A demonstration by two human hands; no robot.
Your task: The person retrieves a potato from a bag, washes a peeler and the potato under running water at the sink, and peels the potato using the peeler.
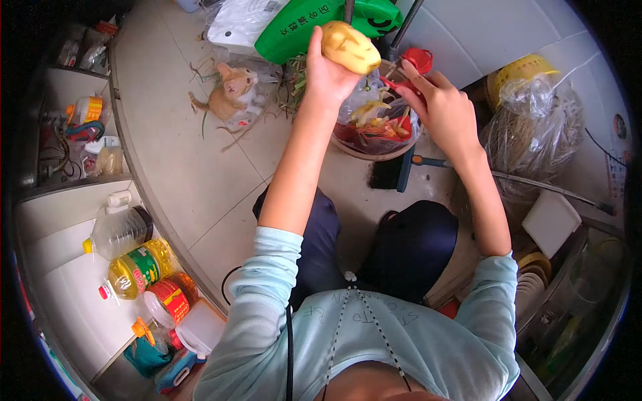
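Note:
My left hand (330, 81) holds up a partly peeled potato (349, 47), yellow with some brown skin left on its upper side. My right hand (443, 110) is just to the right of it, its fingers closed on a red peeler (394, 83) whose blade I cannot make out clearly. The peeler is apart from the potato. Below both hands stands a round waste bin (364, 154) lined with a plastic bag. Pale peelings (371, 110) and red scraps lie inside it.
An orange and white kitten (231, 97) sits on the tiled floor to the left, beside green stalks and a green bag (301, 30). A broom (394, 172) lies behind the bin. Oil bottles (140, 267) fill the left cabinet; a plastic-wrapped bundle (535, 127) stands right.

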